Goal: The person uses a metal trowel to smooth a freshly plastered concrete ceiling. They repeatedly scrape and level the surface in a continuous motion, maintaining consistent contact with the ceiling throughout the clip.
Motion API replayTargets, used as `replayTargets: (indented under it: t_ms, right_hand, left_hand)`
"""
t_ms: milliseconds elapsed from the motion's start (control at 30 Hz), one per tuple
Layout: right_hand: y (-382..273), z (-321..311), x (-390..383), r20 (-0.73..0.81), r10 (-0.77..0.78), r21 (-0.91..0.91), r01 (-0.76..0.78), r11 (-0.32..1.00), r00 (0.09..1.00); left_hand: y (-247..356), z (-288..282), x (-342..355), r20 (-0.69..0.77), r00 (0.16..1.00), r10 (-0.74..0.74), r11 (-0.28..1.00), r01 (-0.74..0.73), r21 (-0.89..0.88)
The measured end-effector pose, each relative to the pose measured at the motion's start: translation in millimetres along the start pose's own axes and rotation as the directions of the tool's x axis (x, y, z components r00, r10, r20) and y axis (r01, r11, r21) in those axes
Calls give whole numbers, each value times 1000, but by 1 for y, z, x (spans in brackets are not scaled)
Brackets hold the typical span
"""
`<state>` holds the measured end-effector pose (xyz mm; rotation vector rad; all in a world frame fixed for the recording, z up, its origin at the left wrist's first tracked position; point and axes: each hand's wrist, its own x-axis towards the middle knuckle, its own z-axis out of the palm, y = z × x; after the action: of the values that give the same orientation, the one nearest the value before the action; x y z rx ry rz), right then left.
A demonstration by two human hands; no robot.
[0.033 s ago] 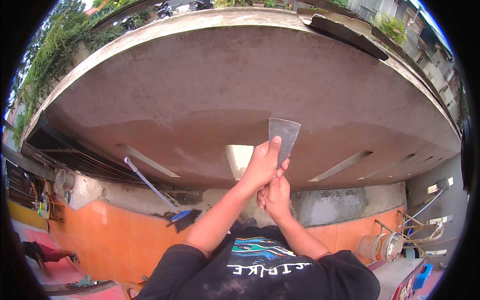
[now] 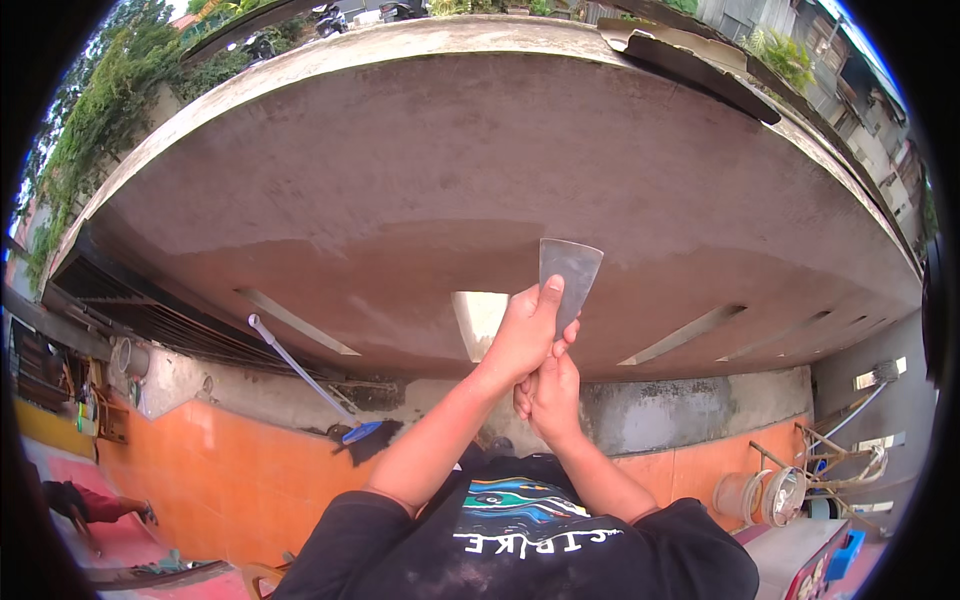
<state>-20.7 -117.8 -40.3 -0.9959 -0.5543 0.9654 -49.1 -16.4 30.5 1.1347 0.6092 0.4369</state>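
Observation:
My left hand (image 2: 530, 328) is closed round a putty knife (image 2: 573, 278), its thumb laid along the wide grey metal blade. The blade points up and away from me, in front of the wall. Directly below, touching the left hand, my right hand (image 2: 553, 398) is also closed, its fingers curled in line with the knife. Both hands cover the handle. Beyond them stands a brown-grey plastered wall (image 2: 400, 150), with a darker, damp-looking area across its lower part. One of its slot openings (image 2: 478, 322) shows bright just left of my hands.
A broom (image 2: 300, 372) with a dark head leans at left above the orange floor (image 2: 220, 475). Buckets (image 2: 780, 495) stand at right near a wooden frame (image 2: 840, 470). A long-handled brush (image 2: 884, 372) rests by the side wall. Another person's leg (image 2: 100, 503) shows at far left.

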Motion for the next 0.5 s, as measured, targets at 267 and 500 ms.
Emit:
replayTargets:
  t_ms: [267,500]
  right_hand:
    - [-17,15,28,3,-57,5,57,998,998]
    - [-45,14,31,29,-134,14,134,991,991]
  left_hand:
    - [24,5,12,16,988,151,988,-151,34]
    - [51,15,16,48,968,247,968,-249,40]
